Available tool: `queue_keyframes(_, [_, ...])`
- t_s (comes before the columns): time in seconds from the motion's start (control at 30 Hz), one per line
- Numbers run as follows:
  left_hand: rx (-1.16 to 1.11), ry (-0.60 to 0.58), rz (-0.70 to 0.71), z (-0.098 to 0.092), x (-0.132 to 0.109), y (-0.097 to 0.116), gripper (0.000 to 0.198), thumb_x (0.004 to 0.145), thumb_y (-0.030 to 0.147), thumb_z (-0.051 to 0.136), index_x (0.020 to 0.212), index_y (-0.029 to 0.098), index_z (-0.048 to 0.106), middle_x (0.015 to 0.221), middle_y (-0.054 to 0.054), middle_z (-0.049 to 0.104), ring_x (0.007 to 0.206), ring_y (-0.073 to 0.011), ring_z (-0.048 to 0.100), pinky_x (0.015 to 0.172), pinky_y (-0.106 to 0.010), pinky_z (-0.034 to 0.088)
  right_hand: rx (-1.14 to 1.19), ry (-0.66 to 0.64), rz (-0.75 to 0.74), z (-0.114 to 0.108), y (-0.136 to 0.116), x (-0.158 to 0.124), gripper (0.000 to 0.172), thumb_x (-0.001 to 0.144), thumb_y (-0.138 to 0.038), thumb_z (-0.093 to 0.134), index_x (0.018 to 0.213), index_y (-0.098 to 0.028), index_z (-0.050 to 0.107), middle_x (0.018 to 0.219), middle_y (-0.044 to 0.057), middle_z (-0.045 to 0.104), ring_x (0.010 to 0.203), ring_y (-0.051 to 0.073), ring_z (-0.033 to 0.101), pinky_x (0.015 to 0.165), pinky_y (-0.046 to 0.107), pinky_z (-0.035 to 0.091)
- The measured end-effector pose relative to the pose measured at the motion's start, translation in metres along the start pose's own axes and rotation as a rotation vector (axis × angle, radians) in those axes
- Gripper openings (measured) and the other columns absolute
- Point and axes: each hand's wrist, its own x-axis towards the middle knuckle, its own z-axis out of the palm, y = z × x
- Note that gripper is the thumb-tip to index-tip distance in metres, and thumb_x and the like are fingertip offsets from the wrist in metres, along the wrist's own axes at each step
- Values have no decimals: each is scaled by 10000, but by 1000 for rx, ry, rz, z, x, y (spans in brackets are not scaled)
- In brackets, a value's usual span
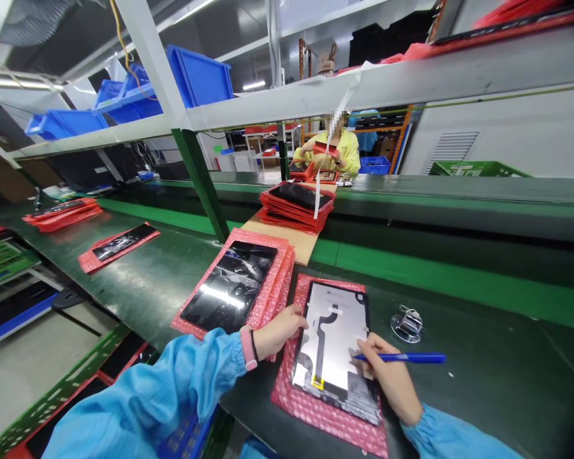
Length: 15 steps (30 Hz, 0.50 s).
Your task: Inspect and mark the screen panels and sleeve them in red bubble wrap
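Bench surface: dark green, smooth, slightly glossy. A tablet display panel lies flat on it, back up, directly ahead of the wearer. The back is a pale silvery film crossed by a black, branching flex strip, with a small yellow-and-black label near the lower edge. The panel sits on a pink bubble-wrap sleeve, its dimpled plastic showing past the panel's edges.

Left hand at the panel's 9 o'clock: fingers lie together, extended, fingertips at or touching the panel's left edge; not wrapped around anything. Pink wristband on that wrist, blue gathered cleanroom sleeve above it.

Right hand at 4 o'clock: fingers closed around a slim blue pen, tip directed left over the panel. Contact between tip and film cannot be told.

At 2 o'clock, a small metal clip on a clear round base. At 11 o'clock, a stack of dark glass panels in pink bubble-wrap, and farther on, a red-sleeved stack on a cardboard sheet. At 12 o'clock, beyond, a co-worker in a yellow garment handles a red-sleeved item.
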Motion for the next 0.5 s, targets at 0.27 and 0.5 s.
queue_keyframes(0.27, [-57, -143, -36, 21, 1, 0, 236, 582, 120, 664, 795, 156, 569, 652, 4, 597, 618, -144, 564, 638, -282, 441, 217, 49, 74, -20, -1, -7, 474, 780, -587, 603, 580, -221, 377, 446, -92, 302, 392, 62, 221, 400, 217, 187])
queue_keyframes(0.5, [-220, -105, 249, 56, -2, 4, 452, 582, 30, 538, 1010, 171, 503, 939, -53, 686, 849, -189, 650, 774, -296, 482, 201, 330, -61, -26, -14, -13, 361, 731, -538, 690, 694, -204, 558, 493, -61, 418, 431, 93, 353, 415, 229, 284])
